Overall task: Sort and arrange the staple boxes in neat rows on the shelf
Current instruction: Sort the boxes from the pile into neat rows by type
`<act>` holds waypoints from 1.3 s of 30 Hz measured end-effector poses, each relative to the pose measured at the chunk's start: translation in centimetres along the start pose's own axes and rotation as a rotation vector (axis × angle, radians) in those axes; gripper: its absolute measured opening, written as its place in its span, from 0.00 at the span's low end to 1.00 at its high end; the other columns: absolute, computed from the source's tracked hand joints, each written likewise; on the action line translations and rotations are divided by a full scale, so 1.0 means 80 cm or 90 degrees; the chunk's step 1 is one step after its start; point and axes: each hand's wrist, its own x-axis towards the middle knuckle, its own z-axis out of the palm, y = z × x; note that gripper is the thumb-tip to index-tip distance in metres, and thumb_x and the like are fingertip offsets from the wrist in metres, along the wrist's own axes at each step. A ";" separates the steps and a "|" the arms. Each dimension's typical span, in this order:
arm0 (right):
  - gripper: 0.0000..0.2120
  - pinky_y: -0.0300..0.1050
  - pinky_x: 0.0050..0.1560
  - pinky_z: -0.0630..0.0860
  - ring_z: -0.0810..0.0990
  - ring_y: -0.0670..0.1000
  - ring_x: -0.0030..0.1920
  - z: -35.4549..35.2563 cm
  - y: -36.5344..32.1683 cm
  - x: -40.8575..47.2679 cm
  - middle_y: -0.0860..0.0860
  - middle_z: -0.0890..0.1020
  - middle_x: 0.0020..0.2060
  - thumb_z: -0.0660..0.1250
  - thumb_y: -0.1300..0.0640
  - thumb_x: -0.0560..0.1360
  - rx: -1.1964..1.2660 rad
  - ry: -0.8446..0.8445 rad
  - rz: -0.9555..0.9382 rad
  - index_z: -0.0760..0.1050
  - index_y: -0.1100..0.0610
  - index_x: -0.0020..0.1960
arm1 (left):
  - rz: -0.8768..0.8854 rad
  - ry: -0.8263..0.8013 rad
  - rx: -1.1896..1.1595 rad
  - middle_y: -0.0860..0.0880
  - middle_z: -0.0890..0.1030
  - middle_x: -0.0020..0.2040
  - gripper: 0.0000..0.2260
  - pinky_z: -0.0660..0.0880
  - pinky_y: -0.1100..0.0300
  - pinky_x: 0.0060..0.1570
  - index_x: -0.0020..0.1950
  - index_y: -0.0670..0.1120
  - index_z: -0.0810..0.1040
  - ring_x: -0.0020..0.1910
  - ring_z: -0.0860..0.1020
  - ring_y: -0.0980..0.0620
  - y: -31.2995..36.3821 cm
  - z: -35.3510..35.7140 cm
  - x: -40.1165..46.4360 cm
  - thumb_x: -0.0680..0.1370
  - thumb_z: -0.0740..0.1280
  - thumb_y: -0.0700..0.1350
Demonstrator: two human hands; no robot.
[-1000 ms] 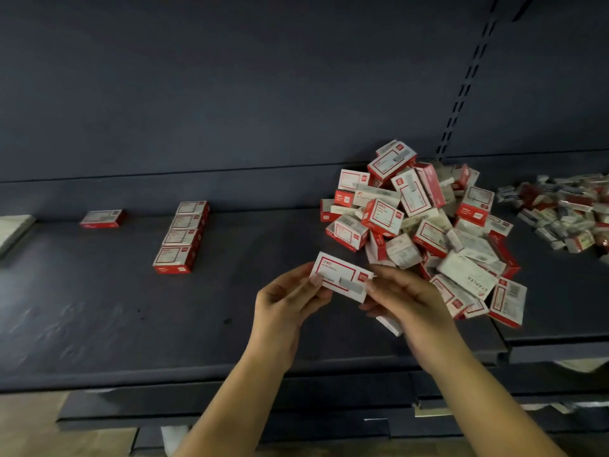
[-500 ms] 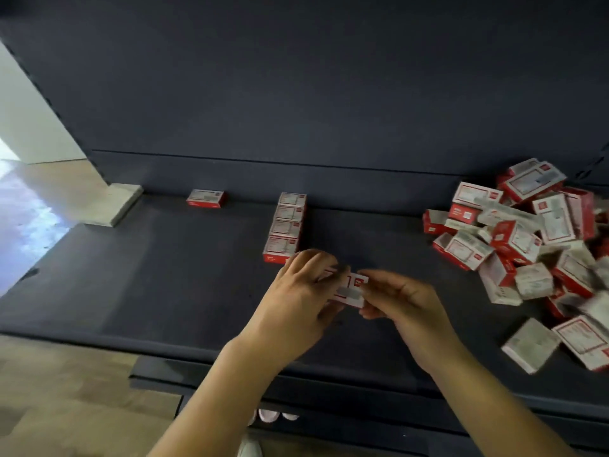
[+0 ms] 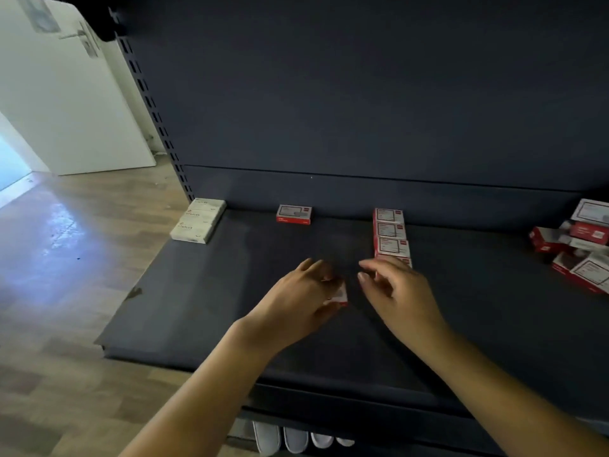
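While most of the sorting looks undone, a start shows on the shelf (image 3: pixel 184 305). Nearest, at about 6 o'clock, left hand (image 3: pixel 301 300) curls round a red-and-white staple box (image 3: pixel 340 294), mostly hidden under the fingers, low over the shelf; touching or not, cannot tell. Right hand (image 3: pixel 400 291) just beside it at 3 o'clock, fingers loosely bent, holding nothing. Beyond the right hand, toward 12 o'clock, one red row (image 3: pixel 390 235) runs front to back, four boxes end to end, the nearest half hidden. Further left, a lone red box (image 3: pixel 294 214) by the back panel. At 10 o'clock, a white row (image 3: pixel 199 219) of three at the shelf corner. At 2 o'clock, unsorted pile (image 3: pixel 580 245) runs off frame. Judgement: early; the pile remains, the held box likely goes in front of the lone one
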 end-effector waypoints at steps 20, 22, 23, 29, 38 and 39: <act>0.09 0.31 0.50 0.72 0.77 0.45 0.47 0.039 0.013 0.016 0.52 0.81 0.45 0.64 0.63 0.70 -0.132 0.079 -0.012 0.81 0.62 0.47 | -0.199 -0.072 0.068 0.47 0.54 0.76 0.19 0.57 0.52 0.70 0.72 0.56 0.63 0.74 0.53 0.44 -0.160 0.030 0.079 0.81 0.58 0.50; 0.09 0.28 0.52 0.71 0.76 0.45 0.48 0.039 0.013 0.017 0.52 0.81 0.45 0.64 0.62 0.71 -0.126 0.087 -0.013 0.81 0.62 0.47 | -0.200 -0.097 0.085 0.47 0.51 0.77 0.20 0.61 0.51 0.69 0.73 0.58 0.61 0.75 0.51 0.43 -0.165 0.036 0.084 0.81 0.57 0.48; 0.10 0.27 0.52 0.70 0.76 0.44 0.48 0.039 0.013 0.017 0.51 0.81 0.44 0.63 0.61 0.72 -0.122 0.091 -0.017 0.81 0.62 0.47 | -0.202 -0.115 0.088 0.47 0.50 0.77 0.21 0.63 0.50 0.68 0.74 0.58 0.60 0.75 0.50 0.42 -0.166 0.038 0.085 0.81 0.56 0.46; 0.15 0.29 0.51 0.72 0.76 0.43 0.48 0.044 0.018 0.015 0.50 0.80 0.45 0.58 0.55 0.73 -0.094 0.093 -0.021 0.81 0.61 0.48 | -0.198 -0.139 0.090 0.48 0.52 0.77 0.23 0.68 0.53 0.64 0.74 0.57 0.61 0.76 0.47 0.45 -0.167 0.038 0.090 0.80 0.56 0.40; 0.16 0.39 0.50 0.76 0.78 0.47 0.49 0.033 0.032 0.002 0.51 0.81 0.47 0.58 0.54 0.73 -0.137 0.100 -0.031 0.81 0.60 0.49 | -0.205 -0.096 0.124 0.46 0.59 0.74 0.21 0.53 0.50 0.70 0.73 0.50 0.62 0.74 0.53 0.44 -0.115 0.022 0.089 0.80 0.55 0.51; 0.14 0.41 0.51 0.76 0.76 0.48 0.50 0.030 0.036 0.000 0.52 0.80 0.47 0.60 0.55 0.73 -0.157 0.107 -0.039 0.81 0.61 0.49 | -0.188 -0.098 0.121 0.46 0.58 0.75 0.22 0.51 0.49 0.71 0.74 0.49 0.60 0.75 0.51 0.44 -0.098 0.024 0.087 0.81 0.55 0.51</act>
